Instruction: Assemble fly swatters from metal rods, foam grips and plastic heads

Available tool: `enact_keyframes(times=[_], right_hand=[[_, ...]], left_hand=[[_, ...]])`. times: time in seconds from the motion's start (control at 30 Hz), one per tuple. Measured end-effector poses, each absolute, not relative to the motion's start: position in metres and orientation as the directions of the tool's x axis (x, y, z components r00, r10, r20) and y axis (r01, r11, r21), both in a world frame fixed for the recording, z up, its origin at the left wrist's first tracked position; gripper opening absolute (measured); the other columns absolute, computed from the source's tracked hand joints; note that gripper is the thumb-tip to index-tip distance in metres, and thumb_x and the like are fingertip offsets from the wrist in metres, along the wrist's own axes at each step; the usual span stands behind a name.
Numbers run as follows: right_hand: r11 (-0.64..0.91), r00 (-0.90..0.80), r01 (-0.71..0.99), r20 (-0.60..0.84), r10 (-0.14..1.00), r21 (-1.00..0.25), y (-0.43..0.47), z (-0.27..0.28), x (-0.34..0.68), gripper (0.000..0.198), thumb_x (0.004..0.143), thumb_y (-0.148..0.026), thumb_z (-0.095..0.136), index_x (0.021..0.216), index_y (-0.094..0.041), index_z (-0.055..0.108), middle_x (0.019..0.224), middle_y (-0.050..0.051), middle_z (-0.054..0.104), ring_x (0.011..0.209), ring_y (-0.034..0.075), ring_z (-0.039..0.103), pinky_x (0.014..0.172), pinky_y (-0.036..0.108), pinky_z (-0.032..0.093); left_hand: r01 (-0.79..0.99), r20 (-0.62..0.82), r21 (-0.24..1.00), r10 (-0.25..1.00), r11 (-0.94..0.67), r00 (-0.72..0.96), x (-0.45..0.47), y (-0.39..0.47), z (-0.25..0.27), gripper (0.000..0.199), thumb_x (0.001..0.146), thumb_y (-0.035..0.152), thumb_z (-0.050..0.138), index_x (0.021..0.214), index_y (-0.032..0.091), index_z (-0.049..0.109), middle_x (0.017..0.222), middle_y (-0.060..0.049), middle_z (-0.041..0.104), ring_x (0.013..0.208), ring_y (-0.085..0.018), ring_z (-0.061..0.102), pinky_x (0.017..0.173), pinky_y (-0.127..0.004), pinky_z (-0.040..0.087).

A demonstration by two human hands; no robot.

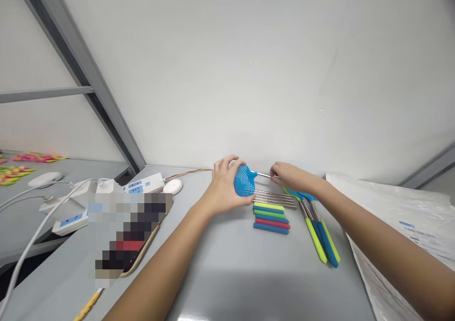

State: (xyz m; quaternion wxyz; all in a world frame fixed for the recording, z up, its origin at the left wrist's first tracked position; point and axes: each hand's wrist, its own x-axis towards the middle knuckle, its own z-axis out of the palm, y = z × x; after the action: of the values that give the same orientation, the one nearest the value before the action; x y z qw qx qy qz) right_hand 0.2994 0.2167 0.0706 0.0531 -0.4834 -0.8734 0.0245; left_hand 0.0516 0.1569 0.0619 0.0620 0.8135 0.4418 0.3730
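My left hand is closed around the edges of a blue perforated fly swatter head, thumb below and fingers above. From the head's pointed neck a thin metal rod runs right to my right hand, whose fingers pinch its far end. Under them lie several bare metal rods side by side on the grey table. Just in front is a row of loose handle grips in yellow, green, blue and red. Right of these, several fly swatters with yellow-green and blue handles lie bunched, their heads partly behind my right forearm.
A white plastic bag covers the table's right side. On the left are a phone, partly pixelated, a white round disc, power strips and white cables. A white wall rises behind, with a grey metal frame at left.
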Motion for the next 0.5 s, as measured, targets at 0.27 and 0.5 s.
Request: enact_keyframes(times=[0.27,0.5], right_hand=[[0.429,-0.325,0.843,0.326,0.888,-0.325,0.143,0.070,0.344,0.020,0.098,-0.037,0.033,0.108,-0.023,0.044,0.073,-0.001,0.060,0.058,0.014,0.053,0.053,0.024,0.038],[0.631,-0.477,0.771,0.576,0.664,-0.089,0.120,0.010,0.357,0.016,0.093,-0.033,0.050,0.085,-0.021,0.054,0.062,-0.003,0.056,0.052,0.011,0.050,0.052,0.024,0.034]], left_hand=[[0.669,0.622,0.293,0.667,-0.683,0.409,0.053,0.153,0.047,0.073,0.070,0.044,0.069,0.135,0.027,0.040,0.127,-0.009,0.049,0.116,-0.029,0.044,0.098,-0.045,0.034],[0.732,0.491,0.147,0.691,-0.666,0.530,0.043,0.123,0.045,0.067,0.070,0.040,0.065,0.134,0.032,0.048,0.126,-0.010,0.049,0.113,-0.031,0.045,0.097,-0.051,0.030]])
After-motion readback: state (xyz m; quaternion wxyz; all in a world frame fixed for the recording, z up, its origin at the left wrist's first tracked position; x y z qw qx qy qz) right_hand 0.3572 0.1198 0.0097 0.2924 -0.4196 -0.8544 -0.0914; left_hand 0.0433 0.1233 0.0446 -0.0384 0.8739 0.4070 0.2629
